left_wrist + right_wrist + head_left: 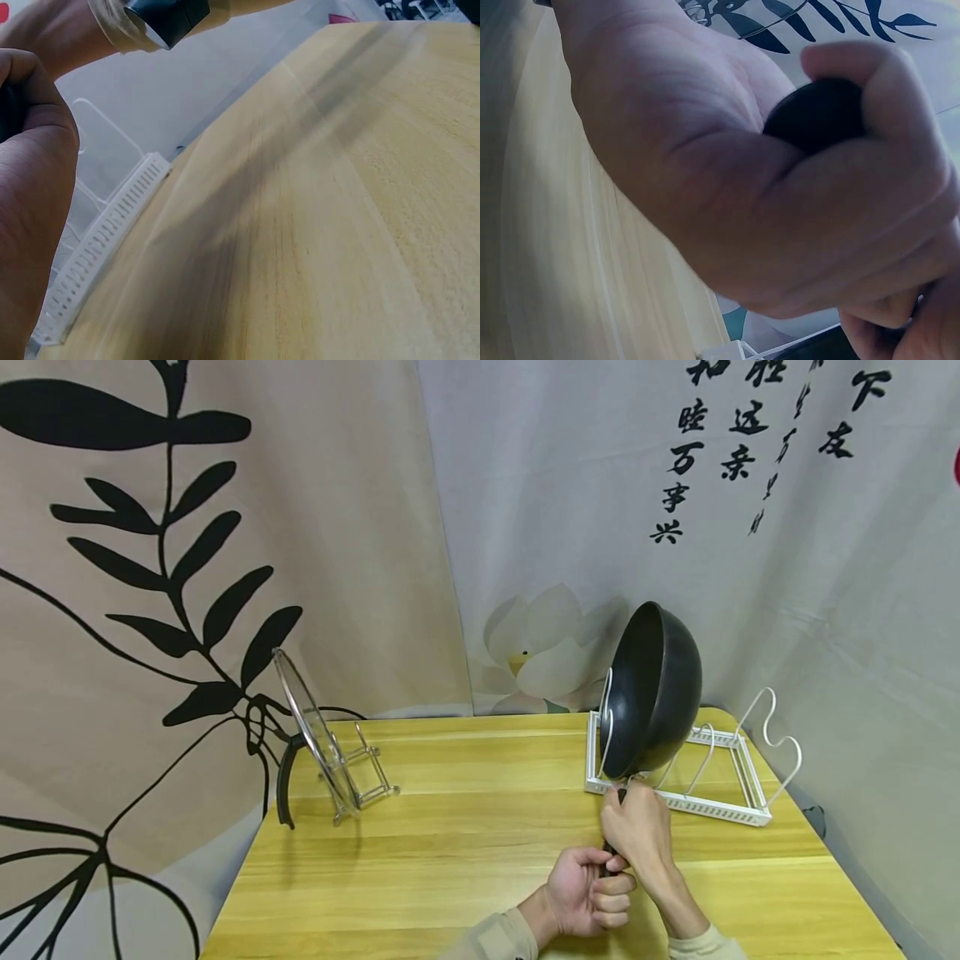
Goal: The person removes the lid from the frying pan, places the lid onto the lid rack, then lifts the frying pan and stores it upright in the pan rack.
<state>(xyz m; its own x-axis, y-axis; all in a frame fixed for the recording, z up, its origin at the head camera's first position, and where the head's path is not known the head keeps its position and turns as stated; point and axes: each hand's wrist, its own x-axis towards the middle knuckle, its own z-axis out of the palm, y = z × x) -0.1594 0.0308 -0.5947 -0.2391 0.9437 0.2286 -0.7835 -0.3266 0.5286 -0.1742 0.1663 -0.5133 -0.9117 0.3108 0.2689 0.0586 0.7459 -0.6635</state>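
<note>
A black wok (675,693) stands tilted on its side at the white rack (720,811), its open face toward the left. One white wire divider of the rack crosses its rim. Whether the rack bears the weight cannot be told. My right hand (640,827) grips the dark handle close to the pan. Below it, my left hand (592,893) holds the handle's end with curled fingers. The right wrist view shows the rounded handle end (817,116) inside the left hand, while the right hand appears only at the lower corner.
On the left of the wooden table (480,827), a clear lid (311,718) with a black arched handle (285,781) stands in a metal wire rack (367,777). White wire hooks (768,722) rise from the white rack's right end. A printed curtain (360,527) hangs behind the table.
</note>
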